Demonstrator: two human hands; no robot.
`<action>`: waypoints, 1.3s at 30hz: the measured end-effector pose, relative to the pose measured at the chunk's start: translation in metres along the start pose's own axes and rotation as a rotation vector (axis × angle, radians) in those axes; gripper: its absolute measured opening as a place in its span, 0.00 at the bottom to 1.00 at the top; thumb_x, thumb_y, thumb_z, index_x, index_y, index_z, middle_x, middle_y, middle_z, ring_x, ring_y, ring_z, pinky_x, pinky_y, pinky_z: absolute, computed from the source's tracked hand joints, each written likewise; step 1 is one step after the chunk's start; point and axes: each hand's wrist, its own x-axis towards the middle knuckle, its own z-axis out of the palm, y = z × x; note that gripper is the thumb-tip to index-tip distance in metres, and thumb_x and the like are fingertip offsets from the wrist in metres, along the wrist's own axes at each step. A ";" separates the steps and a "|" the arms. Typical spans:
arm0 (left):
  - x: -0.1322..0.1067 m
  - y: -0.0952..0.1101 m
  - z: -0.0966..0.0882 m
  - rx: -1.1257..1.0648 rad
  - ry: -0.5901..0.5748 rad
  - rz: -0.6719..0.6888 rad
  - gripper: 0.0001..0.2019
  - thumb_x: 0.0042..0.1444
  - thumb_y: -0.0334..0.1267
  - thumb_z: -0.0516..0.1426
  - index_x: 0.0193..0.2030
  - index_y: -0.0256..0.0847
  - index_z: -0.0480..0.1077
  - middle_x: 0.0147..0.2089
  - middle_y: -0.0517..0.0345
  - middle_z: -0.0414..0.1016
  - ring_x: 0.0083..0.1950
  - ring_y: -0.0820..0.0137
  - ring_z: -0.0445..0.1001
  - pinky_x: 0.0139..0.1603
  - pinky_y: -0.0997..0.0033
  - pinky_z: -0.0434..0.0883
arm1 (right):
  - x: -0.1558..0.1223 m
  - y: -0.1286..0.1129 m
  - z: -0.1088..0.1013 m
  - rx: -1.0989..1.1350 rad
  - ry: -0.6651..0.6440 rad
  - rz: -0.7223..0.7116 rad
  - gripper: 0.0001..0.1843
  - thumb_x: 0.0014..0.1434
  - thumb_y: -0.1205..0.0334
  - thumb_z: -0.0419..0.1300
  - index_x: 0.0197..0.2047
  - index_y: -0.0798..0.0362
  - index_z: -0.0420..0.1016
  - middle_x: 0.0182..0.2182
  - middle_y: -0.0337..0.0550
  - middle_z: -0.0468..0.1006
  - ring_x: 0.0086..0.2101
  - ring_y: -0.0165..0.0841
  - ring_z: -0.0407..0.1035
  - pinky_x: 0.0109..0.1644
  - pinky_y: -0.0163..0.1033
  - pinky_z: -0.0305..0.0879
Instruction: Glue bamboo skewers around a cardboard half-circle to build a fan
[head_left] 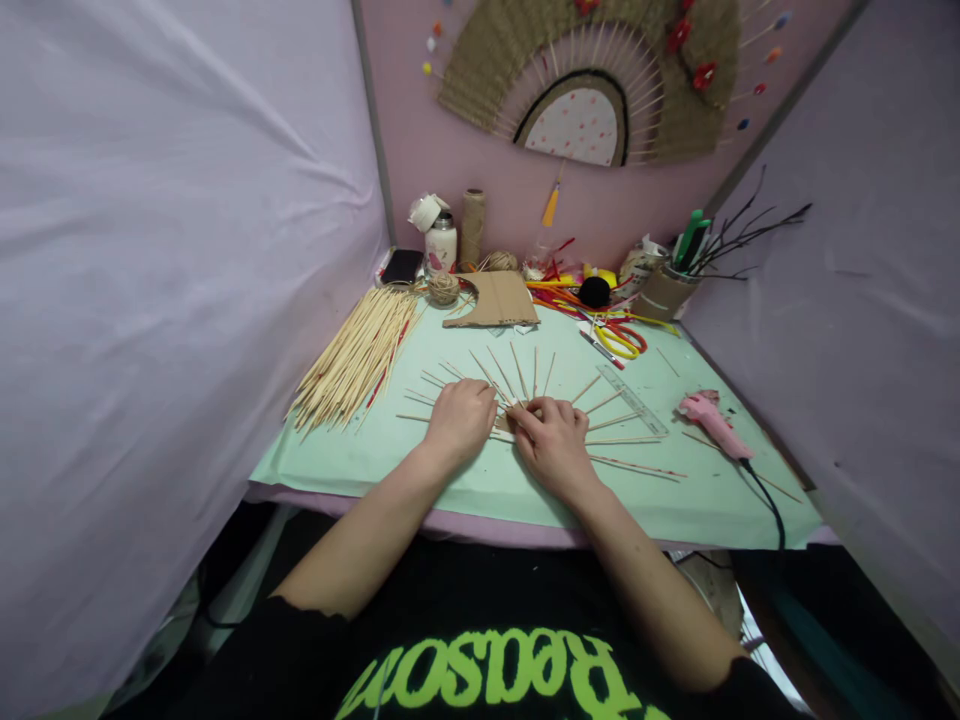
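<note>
My left hand [459, 418] rests knuckles up on the green mat [360, 450], fingers curled onto the hub of a fan of thin bamboo sticks [517, 375] that spread outward in a half circle. Beside it my right hand [553, 440] is also curled, fingertips pinching at the same hub where the sticks meet. What sits under the fingers is hidden.
A loose pile of bamboo skewers [356, 355] lies at the left. A cardboard piece [495, 300], twine balls, scissors [619, 338] and a clear ruler [632, 400] lie behind. A pink glue gun [712, 420] with cord lies right. Cloth walls close in both sides.
</note>
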 end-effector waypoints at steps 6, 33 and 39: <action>0.001 0.000 0.000 -0.012 -0.022 0.003 0.13 0.68 0.35 0.50 0.41 0.38 0.76 0.43 0.52 0.80 0.48 0.61 0.76 0.49 0.61 0.68 | 0.000 0.000 0.000 0.003 -0.008 0.005 0.14 0.64 0.61 0.56 0.51 0.42 0.78 0.46 0.46 0.74 0.47 0.41 0.59 0.51 0.48 0.46; 0.003 -0.002 0.000 -0.002 -0.085 0.003 0.13 0.64 0.32 0.50 0.36 0.37 0.76 0.42 0.50 0.78 0.48 0.62 0.75 0.51 0.61 0.68 | 0.000 0.000 -0.002 0.011 -0.036 0.022 0.15 0.64 0.61 0.56 0.51 0.42 0.77 0.48 0.46 0.73 0.48 0.42 0.58 0.53 0.49 0.46; 0.003 -0.001 -0.001 -0.017 -0.084 -0.003 0.12 0.65 0.32 0.50 0.38 0.38 0.76 0.43 0.51 0.78 0.48 0.62 0.74 0.51 0.61 0.68 | 0.000 0.000 -0.001 0.021 0.012 0.065 0.15 0.65 0.61 0.55 0.53 0.45 0.76 0.48 0.47 0.72 0.48 0.41 0.60 0.52 0.48 0.48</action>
